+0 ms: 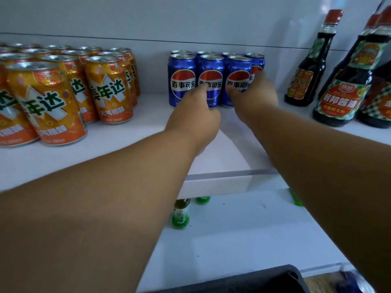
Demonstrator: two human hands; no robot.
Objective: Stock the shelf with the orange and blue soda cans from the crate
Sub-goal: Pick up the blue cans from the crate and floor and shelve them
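Several orange soda cans [110, 87] stand in rows at the left of the white shelf [148, 132]. In the shelf's middle is a block of blue soda cans [182, 79], two rows deep. My left hand [194, 117] reaches in and its fingertips touch the front of the middle front blue can [211, 68]. My right hand [256, 96] is at the right front blue can [238, 68], thumb on its face and fingers round its right side. A dark grey crate rim [254, 278] shows at the bottom edge.
Dark soy sauce bottles [342, 81] stand at the shelf's right end, close to my right arm. On the lower shelf are small green bottles [180, 216]. Bare shelf lies between the orange and blue groups. Something blue and blurred [349, 282] sits at the bottom right.
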